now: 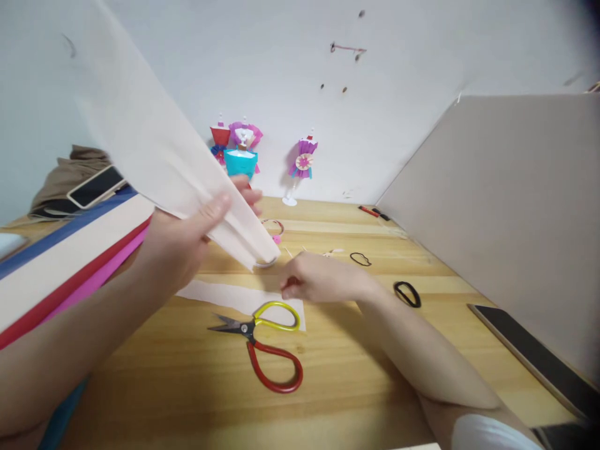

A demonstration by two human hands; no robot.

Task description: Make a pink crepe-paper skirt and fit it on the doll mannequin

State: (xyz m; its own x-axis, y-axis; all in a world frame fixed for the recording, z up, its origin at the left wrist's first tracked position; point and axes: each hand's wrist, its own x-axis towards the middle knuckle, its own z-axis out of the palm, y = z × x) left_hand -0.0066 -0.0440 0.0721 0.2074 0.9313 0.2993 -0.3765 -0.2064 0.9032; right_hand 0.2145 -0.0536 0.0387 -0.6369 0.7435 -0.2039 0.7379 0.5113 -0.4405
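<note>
My left hand [206,219] grips a long sheet of white paper [154,131], thumb in front and fingers behind it. The sheet is raised and slanted, its narrow end low near my right hand. My right hand [312,275] is curled closed just above the table; whatever its fingers may hold is hidden. Below it lies a pale strip of paper [225,296], flat on the wood. Scissors [244,328] with one yellow and one red handle rest with the yellow loop over that strip, blades slightly apart and pointing left.
Dressed miniature mannequins [241,162] stand along the wall, one in purple [304,159] on a white base. Coloured paper sheets [70,262] lie at left beside a phone [96,186]. Black hair ties [407,294] and a dark flat device [525,356] are at right, by a white panel [506,206].
</note>
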